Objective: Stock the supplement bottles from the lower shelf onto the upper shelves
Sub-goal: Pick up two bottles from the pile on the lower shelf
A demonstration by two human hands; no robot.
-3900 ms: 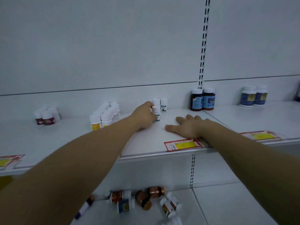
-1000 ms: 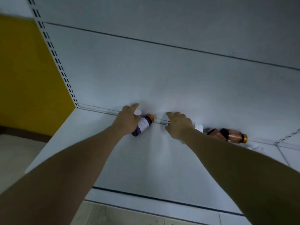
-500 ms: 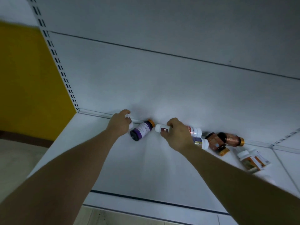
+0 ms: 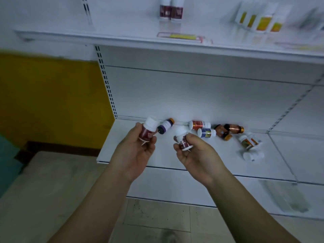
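Observation:
My left hand (image 4: pixel 136 151) grips a small white-capped bottle with a dark red label (image 4: pixel 149 130), held above the lower shelf (image 4: pixel 157 158). A second bottle of the same kind (image 4: pixel 182 140) sits in the curled fingers of my right hand (image 4: pixel 196 153). Behind them, along the back of the lower shelf, lie a purple-labelled bottle (image 4: pixel 165 128), a red-labelled one (image 4: pixel 199 125), a blue-labelled one (image 4: pixel 206 133), two amber bottles (image 4: pixel 233 128) and an orange-labelled white one (image 4: pixel 249 142). The upper shelf (image 4: pixel 122 40) runs across the top.
On the upper shelf stand two dark-red-labelled bottles (image 4: pixel 171 12) and several yellow-labelled ones (image 4: pixel 261 21), with a price tag (image 4: pixel 180 36) on its edge. A yellow wall (image 4: pixel 52 102) lies to the left. Tiled floor (image 4: pixel 157 216) is below the shelves.
Both hands have drawn back from the rear of the lower shelf, each lifting a red-labelled bottle toward me. The view has tilted up, bringing the upper shelf in.

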